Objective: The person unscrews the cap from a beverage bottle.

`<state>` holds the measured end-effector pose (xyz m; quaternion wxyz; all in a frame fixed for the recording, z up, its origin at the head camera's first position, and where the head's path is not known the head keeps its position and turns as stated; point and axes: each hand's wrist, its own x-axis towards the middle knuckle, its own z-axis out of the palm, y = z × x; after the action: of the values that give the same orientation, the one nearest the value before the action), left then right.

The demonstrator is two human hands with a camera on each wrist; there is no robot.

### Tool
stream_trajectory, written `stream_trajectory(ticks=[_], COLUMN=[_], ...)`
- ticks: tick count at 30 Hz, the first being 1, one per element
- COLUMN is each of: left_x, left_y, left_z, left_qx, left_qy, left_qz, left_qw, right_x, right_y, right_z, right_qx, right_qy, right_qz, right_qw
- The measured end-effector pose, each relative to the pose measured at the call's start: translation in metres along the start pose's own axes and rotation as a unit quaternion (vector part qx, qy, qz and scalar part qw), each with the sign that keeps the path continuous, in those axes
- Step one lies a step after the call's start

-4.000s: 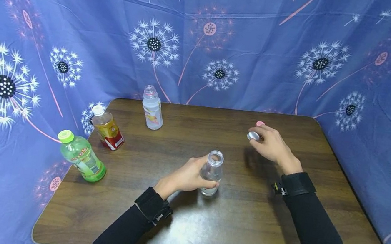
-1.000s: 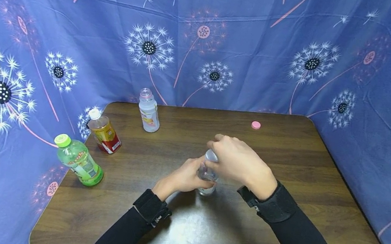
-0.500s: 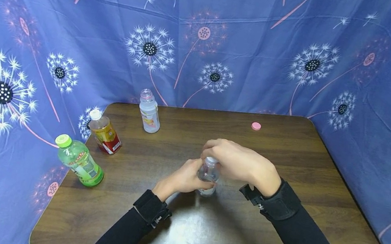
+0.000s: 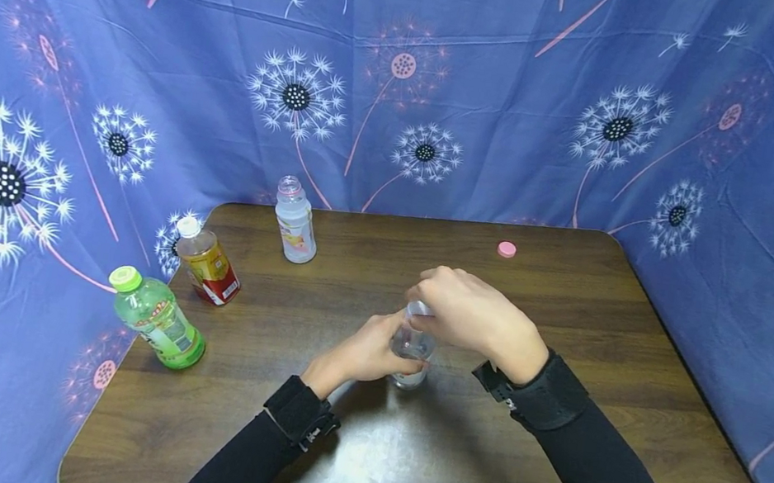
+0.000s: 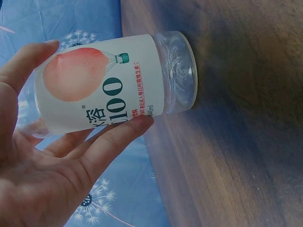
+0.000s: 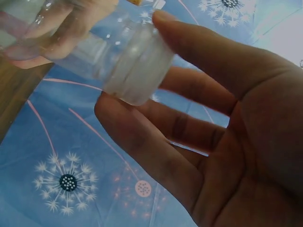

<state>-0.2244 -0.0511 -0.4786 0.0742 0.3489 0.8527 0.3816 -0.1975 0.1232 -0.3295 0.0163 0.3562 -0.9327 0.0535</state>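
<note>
A clear plastic bottle (image 4: 411,346) stands upright on the table, with a peach-printed white label (image 5: 78,73) around its body. My left hand (image 4: 363,352) grips the bottle from its left side, thumb and fingers on opposite sides of the label. Over the bottle's mouth, my right hand (image 4: 476,317) has its thumb and fingertips at the white cap (image 6: 144,66), which sits on the neck. The thumb is on one side of the cap and the index finger on the other. From the head view the right hand hides part of the cap.
On the wooden table (image 4: 582,446), a pink cap (image 4: 507,249) lies near the back edge. An uncapped whitish bottle (image 4: 297,226) stands at back left, nearer are a red-and-yellow-labelled bottle (image 4: 209,265) and a green bottle (image 4: 160,324). A dandelion-patterned blue cloth (image 4: 509,126) hangs around the table.
My right hand has brought the white cap from the table, beside the pink cap, onto the bottle's mouth. Since then its fingers have shifted around the cap. My left hand keeps its grip.
</note>
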Motion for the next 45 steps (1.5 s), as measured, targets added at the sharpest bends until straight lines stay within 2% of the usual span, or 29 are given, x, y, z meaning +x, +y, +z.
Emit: stream_trajectory(ticks=[5, 8, 15, 18, 22, 29, 33, 41, 45], left_x=[0.0, 0.0, -0.001, -0.004, -0.005, -0.004, -0.003, -0.002, -0.002], left_y=[-0.001, -0.001, -0.002, -0.002, -0.002, -0.002, -0.001, 0.0, 0.0], left_z=[0.001, 0.002, 0.001, 0.003, 0.003, 0.0, -0.002, 0.0, 0.0], left_qx=[0.007, 0.007, -0.018, -0.03, -0.035, -0.039, -0.043, -0.026, -0.023], left_qy=[0.001, 0.002, -0.013, -0.016, -0.011, -0.013, -0.018, -0.006, -0.006], left_qz=[-0.001, 0.001, -0.007, -0.008, -0.009, 0.0, -0.001, 0.007, 0.009], left_qw=[1.0, 1.0, 0.9997, 0.9994, 0.9993, 0.9991, 0.9989, 0.9996, 0.9997], right_x=[0.003, 0.002, -0.004, -0.005, -0.004, -0.002, -0.002, 0.0, 0.0], right_y=[0.003, 0.004, 0.003, 0.003, 0.004, 0.007, 0.009, 0.008, 0.007], right_z=[0.008, 0.007, -0.003, -0.003, -0.002, -0.004, -0.002, 0.006, 0.008], right_qx=[-0.02, -0.016, 0.05, 0.063, 0.072, 0.06, 0.037, -0.016, -0.03], right_qy=[0.018, 0.012, -0.026, -0.037, -0.04, -0.023, -0.013, 0.036, 0.041], right_qz=[0.025, 0.023, -0.035, -0.061, -0.071, -0.055, -0.039, -0.007, 0.006], right_qw=[0.999, 1.0, 0.998, 0.995, 0.994, 0.996, 0.999, 0.999, 0.999])
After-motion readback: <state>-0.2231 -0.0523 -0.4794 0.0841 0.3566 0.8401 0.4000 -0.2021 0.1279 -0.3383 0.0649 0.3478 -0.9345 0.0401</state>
